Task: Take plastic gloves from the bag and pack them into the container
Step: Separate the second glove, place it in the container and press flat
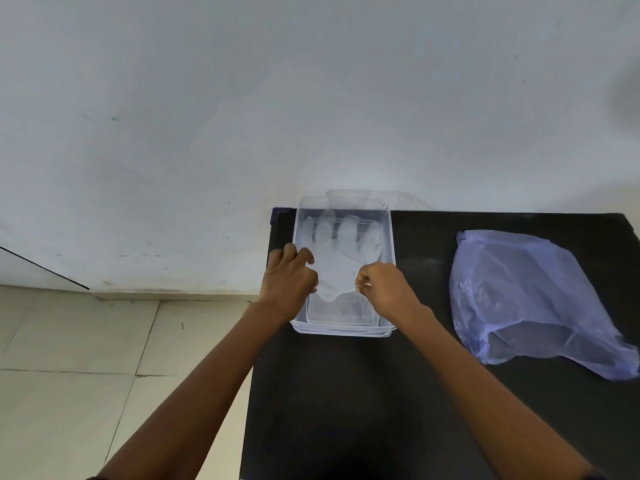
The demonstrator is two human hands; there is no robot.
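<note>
A clear plastic container (343,329) sits at the far left of a black table. A thin transparent plastic glove (341,254) lies spread inside it, fingers pointing away from me. My left hand (289,282) pinches the glove's cuff at the container's left side. The cuff's right edge is pinched by my right hand (384,289), over the right wall. A crumpled pale blue plastic bag (526,296) lies to the right on the table, apart from both hands.
The black table (363,403) ends at its left edge just beside the container, with a tiled floor (86,358) below. A white wall (311,98) stands directly behind the table. A second clear piece, perhaps a lid (398,197), shows behind the container.
</note>
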